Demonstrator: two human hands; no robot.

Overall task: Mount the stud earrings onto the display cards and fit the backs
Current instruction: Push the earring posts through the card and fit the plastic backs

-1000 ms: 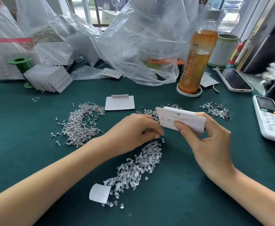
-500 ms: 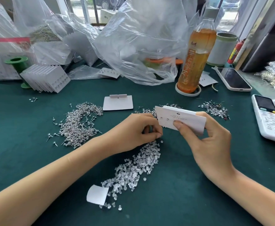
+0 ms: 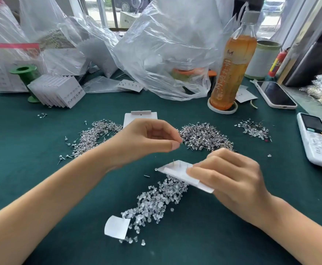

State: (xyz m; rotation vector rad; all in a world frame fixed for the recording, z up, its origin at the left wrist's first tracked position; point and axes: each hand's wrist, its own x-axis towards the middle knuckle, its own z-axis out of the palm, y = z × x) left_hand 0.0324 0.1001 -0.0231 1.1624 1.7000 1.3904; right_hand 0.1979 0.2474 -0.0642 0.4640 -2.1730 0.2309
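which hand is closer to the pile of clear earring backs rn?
Right. The right hand holds the display card directly over the top end of the clear backs pile. The left hand is raised farther up-left, pinching something tiny.

Card (image 3: 177, 170) above backs (image 3: 156, 201), studs (image 3: 204, 136) behind.

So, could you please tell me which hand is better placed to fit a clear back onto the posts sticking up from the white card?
Left, probably. The left hand is free of the white display card, thumb and forefinger pinched, perhaps on something tiny. The right hand grips that card above the clear plastic backs.
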